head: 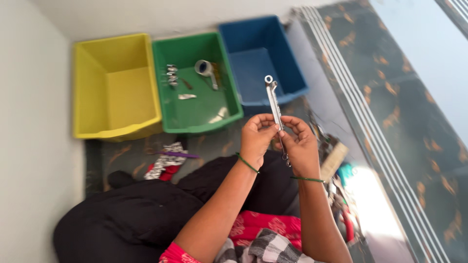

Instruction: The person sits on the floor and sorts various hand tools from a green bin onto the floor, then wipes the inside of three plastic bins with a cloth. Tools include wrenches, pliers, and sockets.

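Wrench (274,104) in silver metal stood nearly upright between the person's two hands, its ring end uppermost and showing against the blue bin (258,58) behind it. Left hand (257,137) pinched the shaft from one side, thumb and fingers pressed together on the metal at about mid-length. Right hand (301,146) held the lower part of the shaft, its fingers also closed on it, and the bottom end of the tool poked out just below that hand. A thin green band circled each wrist.

Beyond the hands, three open bins sat side by side on the floor against the wall: a yellow bin (114,85) at the left, a green bin (195,83) in the middle, and the blue one at the right. Several small metal pieces (171,75) and a roll of tape (203,67) lay in the green bin. A patterned cloth (165,163) with a purple-handled tool on it lay on the floor near the person's dark-clothed knee. More tools lay heaped on the floor beside the right forearm, too blurred to tell apart.
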